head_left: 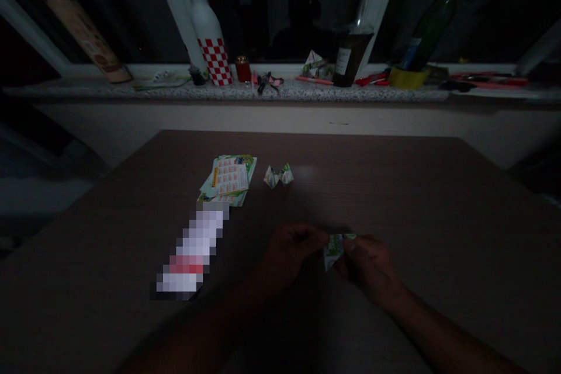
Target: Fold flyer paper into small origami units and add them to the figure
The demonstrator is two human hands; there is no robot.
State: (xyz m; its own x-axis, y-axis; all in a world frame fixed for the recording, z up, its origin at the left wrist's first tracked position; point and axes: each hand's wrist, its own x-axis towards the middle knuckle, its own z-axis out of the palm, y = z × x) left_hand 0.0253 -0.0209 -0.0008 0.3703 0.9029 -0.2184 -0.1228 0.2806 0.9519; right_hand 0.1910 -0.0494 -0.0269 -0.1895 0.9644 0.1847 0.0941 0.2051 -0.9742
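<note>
Between my two hands is a small folded piece of printed paper (pixel 333 249), green and white and roughly triangular, with one point toward me. My left hand (pixel 291 251) pinches its left corner. The fingers of my right hand (pixel 370 266) close on its right side and cover part of it. Beyond my hands stands a folded paper shape (pixel 279 176) with two peaks, in similar print. Left of that lies a stack of printed paper sheets (pixel 230 178).
A blurred-out rectangular device (pixel 193 254) lies on the brown table (pixel 438 198), left of my hands. Along the granite sill (pixel 289 90) behind stand a red-checked white bottle (pixel 213 41), a dark cup (pixel 350 58), a tan tumbler (pixel 85 35) and a green bottle (pixel 433 23).
</note>
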